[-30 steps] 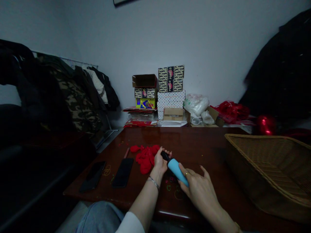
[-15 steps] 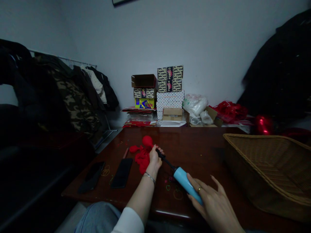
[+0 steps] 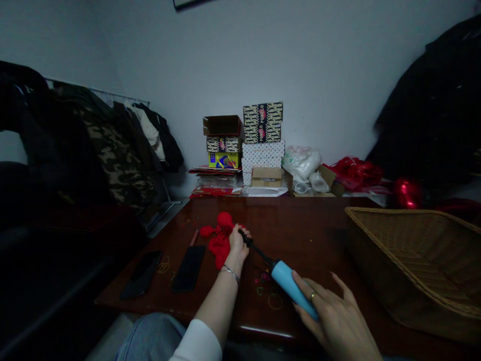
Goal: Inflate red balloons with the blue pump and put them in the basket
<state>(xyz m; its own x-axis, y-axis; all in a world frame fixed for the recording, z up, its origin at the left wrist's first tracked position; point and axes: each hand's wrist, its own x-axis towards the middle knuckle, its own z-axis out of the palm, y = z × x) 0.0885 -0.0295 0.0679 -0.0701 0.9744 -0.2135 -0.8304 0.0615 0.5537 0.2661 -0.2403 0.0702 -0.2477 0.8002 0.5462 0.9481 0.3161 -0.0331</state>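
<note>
My left hand (image 3: 237, 240) is closed around the black end of a balloon pump, its fingers wrapped over it. The pump's light blue barrel (image 3: 291, 287) slants down toward me, a black rod joining the two parts. Around the barrel, my right hand (image 3: 326, 306) grips with the thumb and some fingers, while one finger sticks out. A small round red balloon (image 3: 224, 219) shows just beyond my left hand; whether it sits on the pump is hidden. Limp red balloons (image 3: 219, 244) lie bunched beside my left wrist.
Two dark phones (image 3: 189, 268) (image 3: 141, 273) lie on the brown table (image 3: 293, 220) at left. Rubber bands (image 3: 275, 301) are scattered near the front. A wicker basket (image 3: 376, 250) stands at right. Stacked boxes (image 3: 263, 123) rise behind the table.
My right hand and the blue barrel have moved slightly right and down. My left hand has shifted a little left, and the round red balloon has moved slightly left and down.
</note>
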